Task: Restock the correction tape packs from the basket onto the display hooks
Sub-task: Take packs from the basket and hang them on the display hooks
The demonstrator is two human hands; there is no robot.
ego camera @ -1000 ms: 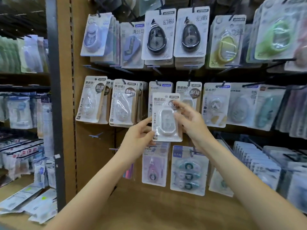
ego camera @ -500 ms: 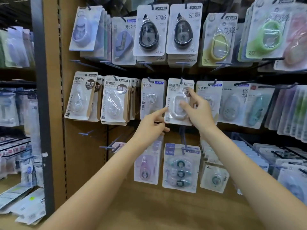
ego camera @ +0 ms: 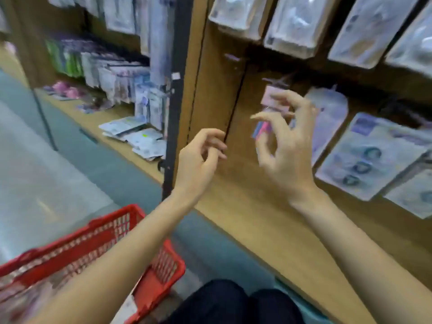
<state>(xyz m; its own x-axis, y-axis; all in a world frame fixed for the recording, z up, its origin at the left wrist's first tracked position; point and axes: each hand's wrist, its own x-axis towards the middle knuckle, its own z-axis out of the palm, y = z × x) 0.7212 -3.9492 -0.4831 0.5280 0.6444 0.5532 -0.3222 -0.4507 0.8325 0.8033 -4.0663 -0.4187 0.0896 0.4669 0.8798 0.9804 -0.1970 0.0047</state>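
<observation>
The view is blurred and tilted down. My left hand (ego camera: 201, 157) hangs in front of the brown pegboard (ego camera: 210, 94) with fingers loosely curled, holding nothing. My right hand (ego camera: 287, 146) is raised a little higher to its right, fingers spread and relaxed, also empty. Correction tape packs (ego camera: 297, 24) hang on hooks along the top right, and a triple pack (ego camera: 364, 160) hangs lower right. The red basket (ego camera: 149, 284) stands on the floor at the lower left, partly hidden by my left forearm; its contents are too blurred to tell.
A black upright post (ego camera: 174, 101) divides the pegboard from the left shelf bay, where several packets (ego camera: 142, 139) lie and hang. Grey-green floor (ego camera: 58, 174) spreads to the left. My dark-clothed knees (ego camera: 233, 305) are at the bottom edge.
The pack that both hands held now hangs on its hook, out of view. Both hands have let go and dropped away. The camera has swung down and left, bringing the red basket into view.
</observation>
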